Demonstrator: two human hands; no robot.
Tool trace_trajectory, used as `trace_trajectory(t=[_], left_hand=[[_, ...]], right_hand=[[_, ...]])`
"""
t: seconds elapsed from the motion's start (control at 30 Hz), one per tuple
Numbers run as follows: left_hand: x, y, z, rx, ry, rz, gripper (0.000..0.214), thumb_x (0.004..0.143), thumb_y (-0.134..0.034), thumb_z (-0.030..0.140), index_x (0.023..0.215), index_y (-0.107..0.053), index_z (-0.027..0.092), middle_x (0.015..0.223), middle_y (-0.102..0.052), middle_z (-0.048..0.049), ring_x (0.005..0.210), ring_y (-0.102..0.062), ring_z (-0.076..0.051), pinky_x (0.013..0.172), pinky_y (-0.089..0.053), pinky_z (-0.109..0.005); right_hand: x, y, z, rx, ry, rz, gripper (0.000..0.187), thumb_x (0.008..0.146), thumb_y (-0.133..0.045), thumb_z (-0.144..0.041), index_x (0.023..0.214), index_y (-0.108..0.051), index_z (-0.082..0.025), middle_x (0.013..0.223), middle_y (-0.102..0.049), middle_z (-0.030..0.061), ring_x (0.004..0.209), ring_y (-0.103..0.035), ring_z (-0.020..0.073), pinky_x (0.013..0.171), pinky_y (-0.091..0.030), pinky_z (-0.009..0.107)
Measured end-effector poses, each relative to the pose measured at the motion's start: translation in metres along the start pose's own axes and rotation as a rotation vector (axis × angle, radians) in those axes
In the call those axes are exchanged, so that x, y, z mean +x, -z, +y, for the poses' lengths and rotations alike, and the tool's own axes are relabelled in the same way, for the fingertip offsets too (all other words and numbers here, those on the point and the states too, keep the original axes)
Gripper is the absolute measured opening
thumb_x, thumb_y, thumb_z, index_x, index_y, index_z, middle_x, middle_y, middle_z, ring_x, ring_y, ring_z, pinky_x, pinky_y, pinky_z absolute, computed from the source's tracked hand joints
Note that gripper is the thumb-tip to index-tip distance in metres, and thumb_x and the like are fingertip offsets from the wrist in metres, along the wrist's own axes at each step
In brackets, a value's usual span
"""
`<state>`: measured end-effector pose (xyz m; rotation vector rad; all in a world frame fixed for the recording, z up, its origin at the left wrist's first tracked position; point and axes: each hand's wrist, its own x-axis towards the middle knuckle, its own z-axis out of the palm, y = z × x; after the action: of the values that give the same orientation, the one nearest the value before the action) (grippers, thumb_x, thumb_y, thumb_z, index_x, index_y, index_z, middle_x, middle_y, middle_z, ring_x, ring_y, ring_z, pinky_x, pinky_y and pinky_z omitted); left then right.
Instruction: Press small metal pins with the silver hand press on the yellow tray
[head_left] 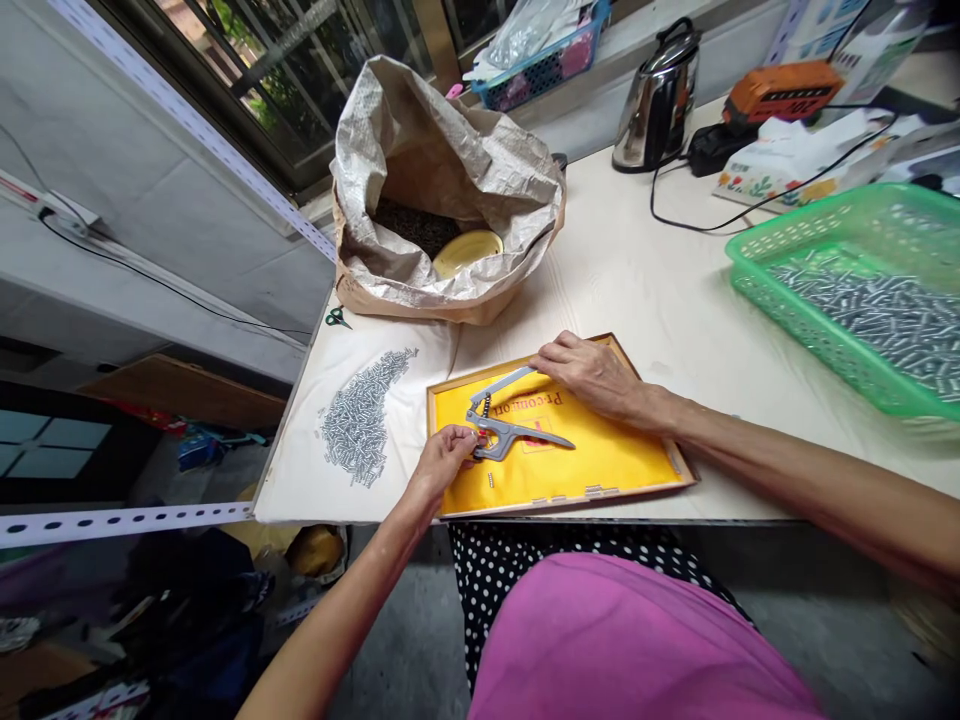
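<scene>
Pink shirt [630,640] below; left hand [446,462], right hand [589,375] on leftward-pointing pliers [510,432]

We make out matt grey metal pliers [510,430], a wooden tray [562,507] lined with slightly glossy yellow card [600,465], a rough, crinkled paper sack [390,130] and a smooth green plastic basket [802,215].

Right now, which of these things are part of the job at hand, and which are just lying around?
Part of the job: left hand holding the metal pliers; right hand on the yellow tray; small metal pieces on the cloth; green basket of more pieces.

Lying around: paper sack, kettle, scissors.
</scene>
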<state>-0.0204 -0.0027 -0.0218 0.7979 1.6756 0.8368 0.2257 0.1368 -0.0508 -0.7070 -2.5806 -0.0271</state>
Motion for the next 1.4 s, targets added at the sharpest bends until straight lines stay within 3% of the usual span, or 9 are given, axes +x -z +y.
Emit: trace_trajectory(t=[0.1,0.23,0.33,0.5,0.63,0.8,1.0,1.2,1.4], left_hand=[[-0.002,0.009,0.006,-0.156,0.116,-0.152,0.038,0.07,-0.085,0.04,0.085,-0.062,0.015,0.099,-0.076,-0.013,0.083,-0.072,-0.017,0.07,-0.055,-0.023],[-0.006,0.015,0.002,-0.25,0.263,-0.01,0.029,0.078,-0.08,0.032,0.085,-0.058,0.015,0.09,-0.076,-0.0105,0.068,-0.073,-0.015,0.062,-0.057,-0.024],[-0.015,-0.005,-0.006,-0.236,0.302,0.018,0.022,0.085,-0.073,0.027,0.085,-0.055,0.016,0.083,-0.075,-0.0086,0.064,-0.072,-0.015,0.059,-0.057,-0.023],[-0.025,-0.045,-0.008,-0.424,0.152,-0.079,0.026,0.084,-0.074,0.031,0.091,-0.053,0.016,0.099,-0.074,-0.0123,0.082,-0.075,-0.019,0.075,-0.059,-0.028],[-0.017,-0.027,-0.008,-0.384,-0.066,0.197,0.039,0.078,-0.077,0.043,0.094,-0.052,0.018,0.094,-0.071,-0.0071,0.074,-0.071,-0.015,0.067,-0.057,-0.026],[-0.005,-0.019,-0.014,-0.23,-0.072,0.213,0.046,0.072,-0.078,0.053,0.085,-0.052,0.017,0.096,-0.071,-0.0094,0.08,-0.068,-0.015,0.071,-0.054,-0.025],[-0.031,-0.039,-0.01,-0.208,-0.001,-0.14,0.05,0.072,-0.077,0.055,0.093,-0.052,0.017,0.079,-0.07,-0.0042,0.051,-0.057,-0.01,0.048,-0.045,-0.022],[-0.043,-0.015,-0.014,-0.206,-0.086,0.105,0.048,0.071,-0.079,0.055,0.09,-0.056,0.017,0.091,-0.073,-0.0084,0.074,-0.066,-0.014,0.067,-0.054,-0.025],[-0.049,-0.054,-0.011,-0.017,-0.206,-0.048,0.039,0.081,-0.069,0.055,0.088,-0.062,0.017,0.101,-0.07,-0.0104,0.089,-0.066,-0.019,0.075,-0.055,-0.03]], right_hand=[[-0.007,0.006,0.012,0.099,-0.01,0.062,0.036,0.104,-0.031,-0.023,0.11,-0.067,-0.019,0.098,-0.066,0.01,0.093,-0.052,0.0227,0.077,-0.044,0.034],[-0.017,0.015,0.027,0.251,-0.063,0.167,0.035,0.104,-0.033,-0.027,0.113,-0.066,-0.019,0.103,-0.066,0.0103,0.096,-0.058,0.0213,0.084,-0.049,0.035],[-0.016,0.023,0.033,0.303,-0.154,0.245,0.033,0.103,-0.036,-0.03,0.114,-0.066,-0.021,0.104,-0.066,0.0104,0.098,-0.06,0.0221,0.086,-0.051,0.037],[-0.006,0.027,0.036,0.325,-0.26,0.327,0.031,0.101,-0.041,-0.033,0.116,-0.066,-0.023,0.103,-0.066,0.0102,0.098,-0.061,0.0236,0.088,-0.051,0.038],[-0.005,0.018,0.035,0.358,-0.222,0.299,0.031,0.101,-0.041,-0.033,0.116,-0.067,-0.022,0.103,-0.065,0.0098,0.096,-0.062,0.0231,0.085,-0.052,0.038],[-0.005,0.004,0.029,0.411,-0.214,0.309,0.031,0.102,-0.04,-0.032,0.112,-0.067,-0.022,0.102,-0.065,0.0092,0.095,-0.062,0.0215,0.084,-0.053,0.036],[0.002,0.008,0.031,0.392,-0.278,0.363,0.028,0.101,-0.043,-0.033,0.112,-0.067,-0.024,0.1,-0.067,0.0089,0.096,-0.062,0.0231,0.085,-0.051,0.038],[-0.001,-0.005,0.028,0.423,-0.27,0.345,0.029,0.102,-0.041,-0.032,0.111,-0.066,-0.023,0.1,-0.066,0.0088,0.096,-0.062,0.0221,0.084,-0.051,0.035],[0.006,-0.011,0.024,0.435,-0.23,0.362,0.028,0.102,-0.041,-0.03,0.111,-0.066,-0.021,0.099,-0.064,0.0085,0.095,-0.061,0.0211,0.084,-0.051,0.034]])
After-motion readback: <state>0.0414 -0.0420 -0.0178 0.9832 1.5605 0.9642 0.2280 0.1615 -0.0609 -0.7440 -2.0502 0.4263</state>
